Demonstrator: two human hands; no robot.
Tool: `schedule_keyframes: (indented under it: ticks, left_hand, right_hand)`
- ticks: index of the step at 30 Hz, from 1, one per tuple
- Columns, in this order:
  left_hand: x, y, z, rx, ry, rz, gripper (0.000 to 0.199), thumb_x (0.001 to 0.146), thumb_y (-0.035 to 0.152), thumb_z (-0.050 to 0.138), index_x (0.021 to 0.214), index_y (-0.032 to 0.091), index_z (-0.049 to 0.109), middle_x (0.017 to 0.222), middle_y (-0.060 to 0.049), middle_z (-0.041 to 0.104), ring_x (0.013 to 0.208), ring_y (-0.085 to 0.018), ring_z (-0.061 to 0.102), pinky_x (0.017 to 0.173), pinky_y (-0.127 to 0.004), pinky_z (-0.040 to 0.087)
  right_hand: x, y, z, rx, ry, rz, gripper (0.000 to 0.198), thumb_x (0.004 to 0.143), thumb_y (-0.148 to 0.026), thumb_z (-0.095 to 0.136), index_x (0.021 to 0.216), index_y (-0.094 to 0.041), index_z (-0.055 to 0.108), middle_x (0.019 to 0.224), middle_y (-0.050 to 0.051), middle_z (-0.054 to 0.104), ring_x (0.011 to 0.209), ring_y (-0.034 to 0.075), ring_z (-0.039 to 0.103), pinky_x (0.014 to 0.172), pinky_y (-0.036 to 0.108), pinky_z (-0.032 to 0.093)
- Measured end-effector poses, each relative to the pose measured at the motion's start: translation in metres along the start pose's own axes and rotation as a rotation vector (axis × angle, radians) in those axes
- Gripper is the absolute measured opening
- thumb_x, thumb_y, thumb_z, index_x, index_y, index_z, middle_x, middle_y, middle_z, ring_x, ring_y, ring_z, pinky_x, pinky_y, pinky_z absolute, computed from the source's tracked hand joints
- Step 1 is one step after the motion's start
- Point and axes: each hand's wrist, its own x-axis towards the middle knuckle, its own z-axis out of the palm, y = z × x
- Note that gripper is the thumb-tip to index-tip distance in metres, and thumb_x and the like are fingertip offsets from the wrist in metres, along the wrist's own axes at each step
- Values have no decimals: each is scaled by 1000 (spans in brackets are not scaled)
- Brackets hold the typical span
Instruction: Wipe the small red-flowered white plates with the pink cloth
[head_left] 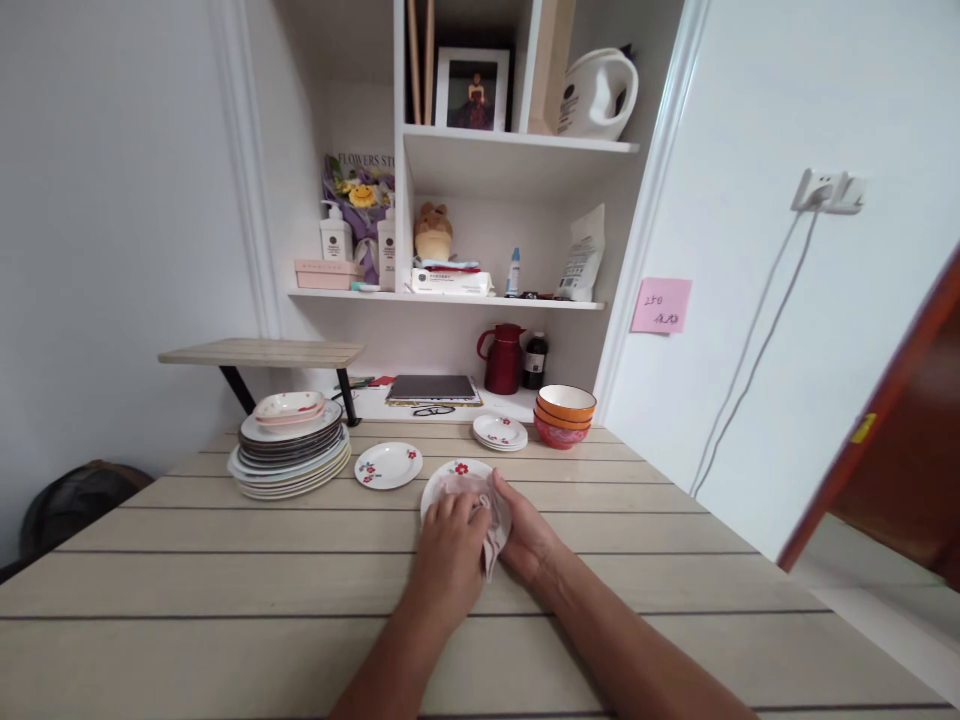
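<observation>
A white plate with red flowers (460, 467) is held tilted up above the table in front of me. My right hand (529, 535) grips its right edge, thumb on the front face. Pressed against the plate's face is a pale pink cloth (490, 555), bunched under the curled fingers of my left hand (454, 545). Part of the plate is hidden behind the cloth and that hand. Just to the left, a similar flowered plate (388, 466) lies flat on the table. Behind, a small stack of flowered plates (500, 433) rests near the back edge.
On the left stands a tall stack of plates (289, 465) with small dishes (289, 408) on top, beside a raised wooden stand (262, 352). Stacked bowls (565, 415) sit at the back right. A red jug (504, 360) and a laptop (433, 388) are behind the slatted table (300, 580).
</observation>
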Motion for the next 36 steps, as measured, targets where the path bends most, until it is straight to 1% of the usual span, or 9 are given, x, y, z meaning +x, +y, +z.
schedule_keyframes:
  ticks: [5,9,13,16,18,21,25,32,36]
  left_hand:
    - [1,0,-2,64,61,-106,32,80,7,50,106,21,62,123,-10,58,115,-29,51,99,-49,43]
    - [2,-3,0,62,133,-223,41,80,4,47,116,21,60,129,-12,53,120,-30,49,97,-49,43]
    - [-1,-4,1,-42,135,-107,50,77,7,53,125,22,55,133,-12,50,125,-30,45,103,-52,39]
    - [-4,-1,-1,-133,69,46,44,75,10,57,117,25,59,131,-9,52,123,-28,46,105,-51,38]
    - [-4,2,-2,-157,37,95,35,75,10,57,106,24,61,127,-7,56,120,-27,48,104,-49,39]
    - [-2,4,-1,-101,34,58,27,75,10,56,98,22,61,115,-8,60,112,-28,51,98,-49,43]
    - [0,7,3,19,65,-34,29,74,13,57,102,20,61,109,-8,61,108,-30,52,94,-50,44]
    - [0,6,2,39,204,-162,28,79,10,54,104,22,61,130,-9,54,120,-30,48,99,-50,42]
    - [-2,1,2,-65,199,-134,43,78,11,57,119,24,57,136,-10,49,127,-30,44,104,-53,38]
  right_hand:
    - [0,4,-1,-29,-29,-52,42,92,-48,55,110,-11,66,96,10,75,90,22,70,91,35,50]
    - [-2,6,0,-53,-29,-86,38,91,-45,59,108,-12,66,94,8,75,82,20,69,81,33,53]
    - [-4,5,1,-80,36,-77,32,89,-45,62,98,-14,67,81,5,74,72,18,69,69,29,53]
    - [-5,3,1,-64,32,24,40,88,-52,60,95,-13,66,79,8,74,75,21,70,75,34,54]
    - [-6,2,1,-48,-3,86,47,88,-56,57,96,-11,66,83,12,74,82,25,71,80,38,54]
    - [-6,2,3,-38,-23,97,50,88,-58,55,96,-10,65,86,13,74,85,25,72,82,37,54]
    - [-3,3,1,-66,-11,80,51,91,-59,51,98,-10,65,85,12,75,81,23,71,81,34,54]
    - [1,3,-4,-146,-5,-19,41,91,-54,54,99,-15,66,67,2,70,54,15,61,59,26,50]
    - [-4,2,1,-105,3,-16,39,92,-51,55,97,-14,65,77,5,73,65,16,67,60,25,51]
